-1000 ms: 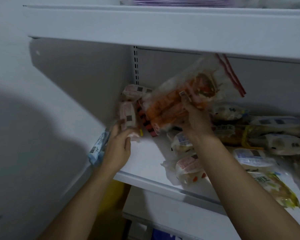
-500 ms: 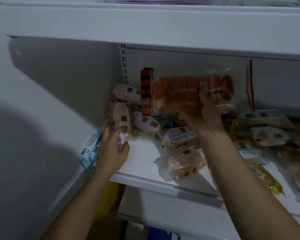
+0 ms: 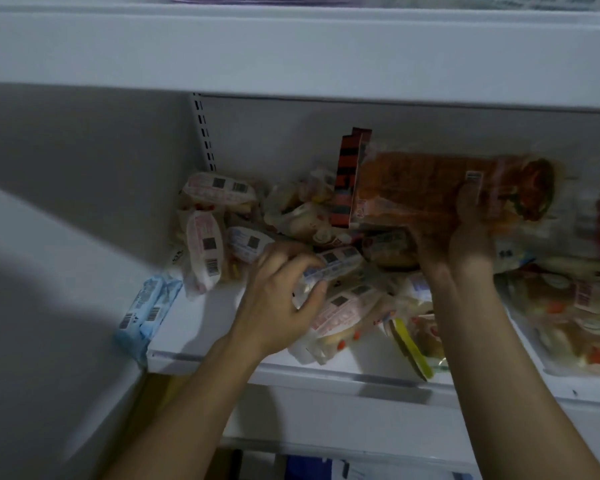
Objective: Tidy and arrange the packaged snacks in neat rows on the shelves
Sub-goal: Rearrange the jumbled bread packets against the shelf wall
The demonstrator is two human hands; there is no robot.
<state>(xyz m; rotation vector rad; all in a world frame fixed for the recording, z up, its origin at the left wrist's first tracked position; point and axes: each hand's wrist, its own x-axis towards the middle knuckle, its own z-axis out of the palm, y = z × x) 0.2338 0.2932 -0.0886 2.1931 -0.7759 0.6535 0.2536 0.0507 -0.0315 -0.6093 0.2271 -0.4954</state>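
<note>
A white shelf [image 3: 222, 317] carries a loose heap of packaged snacks. My right hand [image 3: 465, 237] grips a large clear bag of orange-red snacks [image 3: 423, 188], held level above the heap, its red-and-black header pointing left. My left hand [image 3: 278, 299] reaches into the middle of the heap, fingers curled around a small white snack packet [image 3: 336, 265] with a barcode label. Two more white labelled packets [image 3: 205, 251] lean against the back left corner. Another white and pink packet [image 3: 347, 306] lies just right of my left hand.
A light blue packet [image 3: 146, 310] is wedged between the shelf's left edge and the side wall. Clear bags of mixed snacks [image 3: 575, 317] fill the shelf's right side. An upper shelf [image 3: 291, 53] hangs close overhead. A lower shelf shows below.
My left hand left the packets at the back left corner and moved right into the heap, closing on a small white packet. The orange bag went from tilted to level and shifted right.
</note>
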